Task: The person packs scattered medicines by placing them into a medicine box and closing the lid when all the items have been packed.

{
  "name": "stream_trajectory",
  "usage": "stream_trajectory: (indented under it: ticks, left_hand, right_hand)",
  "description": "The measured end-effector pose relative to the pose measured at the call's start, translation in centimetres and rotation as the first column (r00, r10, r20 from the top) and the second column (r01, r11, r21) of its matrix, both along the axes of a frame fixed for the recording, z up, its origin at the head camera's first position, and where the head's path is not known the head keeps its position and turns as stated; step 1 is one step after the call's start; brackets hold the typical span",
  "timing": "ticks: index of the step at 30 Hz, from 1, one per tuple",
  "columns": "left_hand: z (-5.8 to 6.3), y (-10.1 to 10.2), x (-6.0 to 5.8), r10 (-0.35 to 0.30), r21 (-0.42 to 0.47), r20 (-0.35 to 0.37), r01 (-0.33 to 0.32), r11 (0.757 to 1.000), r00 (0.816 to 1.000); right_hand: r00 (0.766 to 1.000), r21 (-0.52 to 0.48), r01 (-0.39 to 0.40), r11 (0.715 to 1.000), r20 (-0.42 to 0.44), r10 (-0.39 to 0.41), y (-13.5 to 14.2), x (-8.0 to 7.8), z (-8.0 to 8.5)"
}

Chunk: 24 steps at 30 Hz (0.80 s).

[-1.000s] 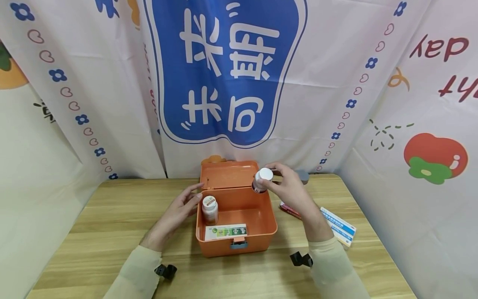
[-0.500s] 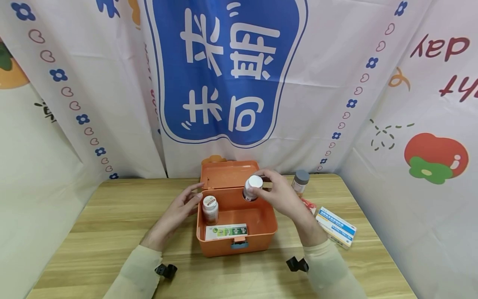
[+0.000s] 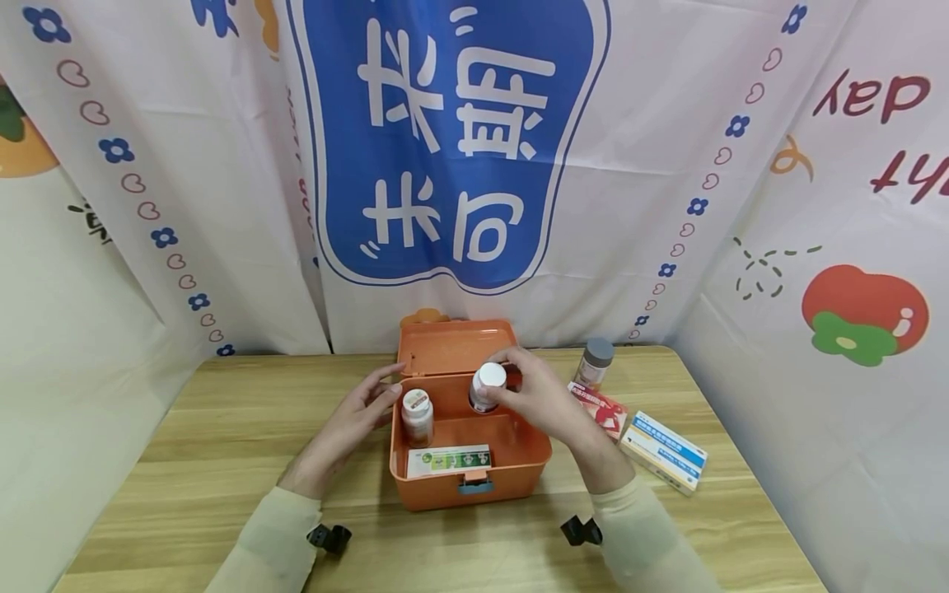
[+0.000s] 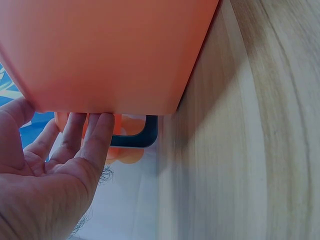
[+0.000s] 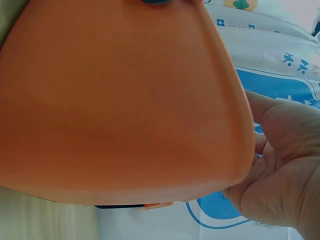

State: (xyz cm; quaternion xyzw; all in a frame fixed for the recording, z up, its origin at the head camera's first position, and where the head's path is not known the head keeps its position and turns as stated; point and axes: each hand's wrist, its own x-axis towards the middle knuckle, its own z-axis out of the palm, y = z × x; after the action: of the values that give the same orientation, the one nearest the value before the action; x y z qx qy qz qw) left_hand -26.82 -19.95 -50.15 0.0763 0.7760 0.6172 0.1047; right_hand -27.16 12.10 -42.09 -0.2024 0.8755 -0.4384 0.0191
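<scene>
- A wood-grain table [image 3: 245,469] carries everything, with the orange box [image 3: 423,494] near its middle.
- Behind the orange box hangs a white printed cloth [image 3: 638,74] (its big blue panel [image 3: 337,165] bears white characters); printed sheets rise at both sides.
- The lid [image 3: 460,347] is raised at the orange box's back edge, leaning toward the cloth.
- To the right of the orange box are a grey-capped bottle [image 3: 596,362], a red-and-white carton [image 3: 599,408] and, farther out, a blue-and-white carton [image 3: 665,451].
- Inside the orange box, a white bottle [image 3: 418,420] stands at the left and a green-and-white carton [image 3: 448,461] lies along the front wall.
- The white-capped bottle [image 3: 485,389] is at the orange box's rear right, within or just over the opening, slightly tilted; whether its base touches anything I cannot tell.
- The right hand [image 3: 537,397] pinches that bottle between thumb and fingers, reaching across the orange box's right side.
- The left hand [image 3: 363,412] has its fingers extended and spread, touching the orange box's left rear edge, well apart from the pinched bottle.
</scene>
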Motion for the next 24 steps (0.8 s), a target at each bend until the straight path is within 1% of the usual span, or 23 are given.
stream_trajectory:
  ticks: [8,12,15,17,24]
  left_hand:
    - [0.2,0.1,0.1,0.004,-0.002,0.005,-0.004,1.0,1.0]
    - [0.2,0.1,0.1,0.0,0.0,0.003,0.0,1.0,1.0]
    - [0.2,0.1,0.1,-0.001,0.003,0.003,0.001,1.0,1.0]
    - [0.2,0.0,0.1,-0.003,0.002,0.001,0.003,1.0,1.0]
    - [0.2,0.0,0.1,-0.003,0.001,0.003,0.003,1.0,1.0]
  right_hand:
    - [1.0,0.042,-0.021,0.999,0.009,0.021,-1.1,0.1,-0.6]
    - [0.999,0.086,-0.034,0.996,-0.029,0.037,-1.6,0.1,-1.1]
    - [0.996,0.141,-0.04,0.989,-0.072,0.051,-2.1,0.1,-1.3]
    - [0.995,0.171,-0.047,0.984,-0.079,0.062,-2.3,0.1,-1.5]
    - [0.994,0.246,-0.088,0.965,-0.038,0.1,-3.1,0.1,-2.1]
